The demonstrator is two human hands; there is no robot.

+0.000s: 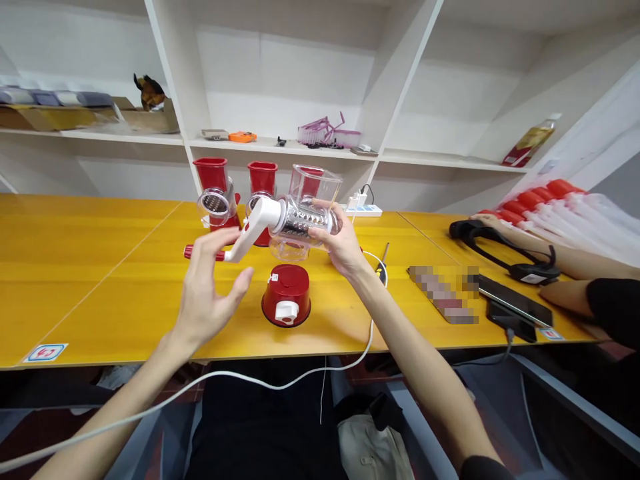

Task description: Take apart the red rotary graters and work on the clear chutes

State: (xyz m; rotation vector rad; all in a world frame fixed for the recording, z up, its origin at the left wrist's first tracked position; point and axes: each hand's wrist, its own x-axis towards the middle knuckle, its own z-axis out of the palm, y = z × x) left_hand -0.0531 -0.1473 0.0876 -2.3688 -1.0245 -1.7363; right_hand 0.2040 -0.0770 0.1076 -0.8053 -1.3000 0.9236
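Head view: the right hand point(346, 248) has its grip closed about the right end of a clear grater point(303, 225), held up beyond the red base point(287, 291). The grater's long axis runs crosswise, its white crank point(256, 228) reaching left of the base. The left hand point(207, 297), nearer that crank, has fingers across its red handle point(220, 256) and the thumb spread away; how firmly cannot be told. Behind the base, two red graters point(213, 172) stand on the table point(125, 287).
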